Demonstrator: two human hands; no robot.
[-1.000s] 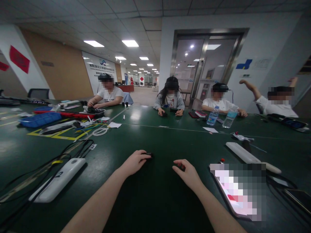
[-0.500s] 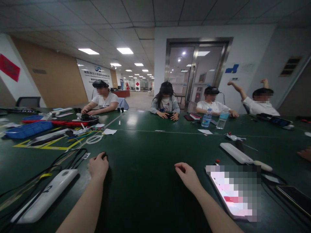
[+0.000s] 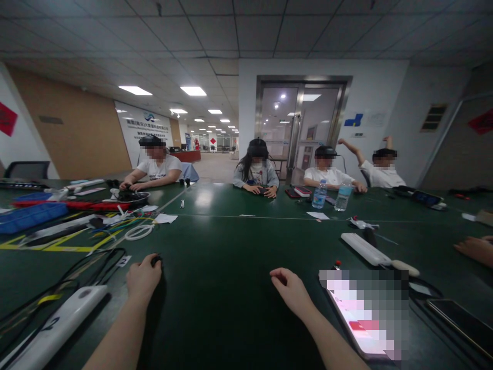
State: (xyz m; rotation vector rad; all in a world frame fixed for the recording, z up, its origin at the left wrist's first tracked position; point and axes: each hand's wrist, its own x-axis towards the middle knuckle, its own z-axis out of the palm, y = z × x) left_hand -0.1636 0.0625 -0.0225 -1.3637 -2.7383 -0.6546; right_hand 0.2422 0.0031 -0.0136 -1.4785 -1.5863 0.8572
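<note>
The left hand (image 3: pixel 143 277) is closed into a loose fist on the dark green table (image 3: pixel 215 318), its fingertips curled around a small dark object (image 3: pixel 156 261) that shows only at the front of the fist. The object is too small and dark to identify.

The right hand (image 3: pixel 290 290) lies farther along the table, with its fingers half curled and its knuckles up. It is neither flat nor tightly closed, and I cannot tell whether it holds anything.

Left of the left hand, a white power strip (image 3: pixel 57 329) lies among black cables (image 3: pixel 92 267) on the table. Right of the right hand, a phone with a pixelated screen (image 3: pixel 364 313) lies just beside it, with a second white power strip (image 3: pixel 364 249) beyond. A dark smartphone (image 3: pixel 464 324) lies at the far right, and a co-worker's hand (image 3: pixel 475 249) rests near the right edge of the view. Across the table, three seated people wear head-mounted cameras, and a fourth person raises an arm.
</note>
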